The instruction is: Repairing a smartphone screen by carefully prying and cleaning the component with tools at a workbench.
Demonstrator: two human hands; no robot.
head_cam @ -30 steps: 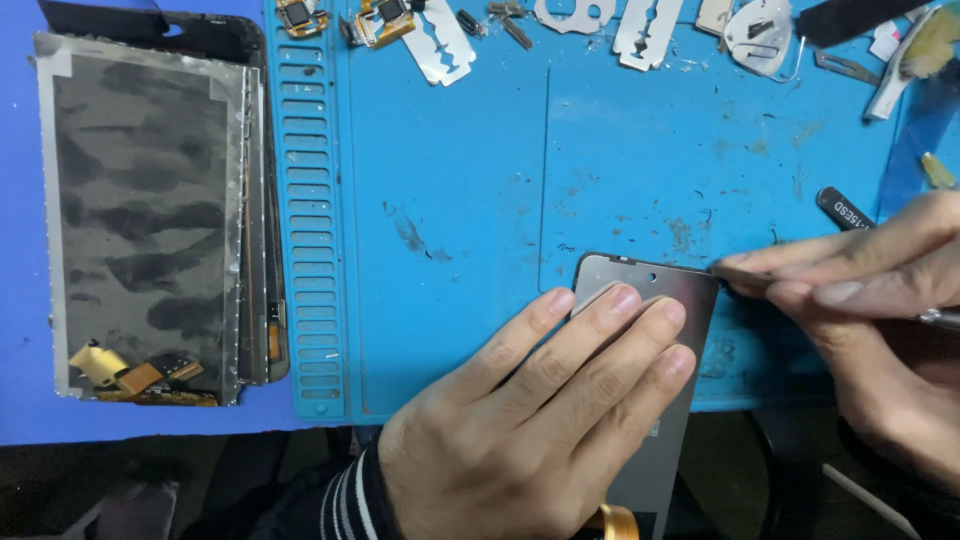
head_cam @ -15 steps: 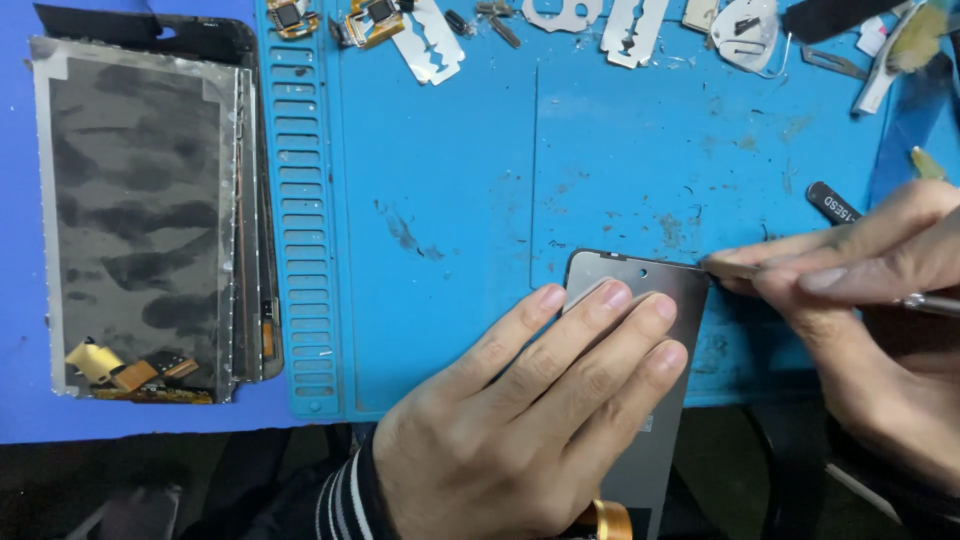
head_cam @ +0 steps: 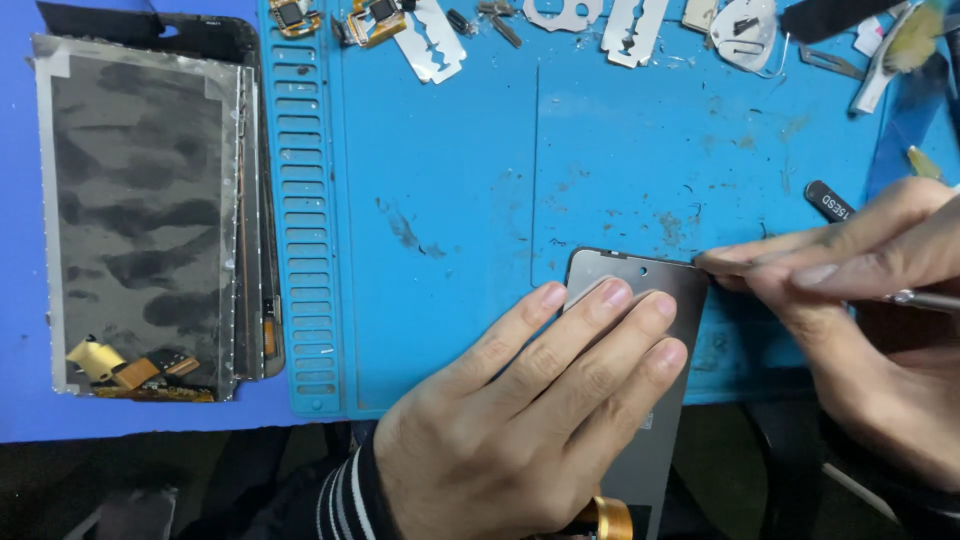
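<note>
Your left hand (head_cam: 520, 420) lies flat w/ fingers (head_cam: 600, 330) spread and stretched out, pressing down on the dark phone screen (head_cam: 690, 300); it grips nothing. The screen sits at the near edge of the blue mat (head_cam: 450, 200), its lower end hanging past the edge, orange flex cable (head_cam: 610, 518) at the bottom. Your right hand (head_cam: 860, 330) has its fingers pinched tight around a thin metal tool (head_cam: 925, 298), fingertips touching the screen's top right corner. Left of the mat there's a stack of screen panels (head_cam: 140, 210). Along the far edge: razor blades (head_cam: 430, 40), small parts.
</note>
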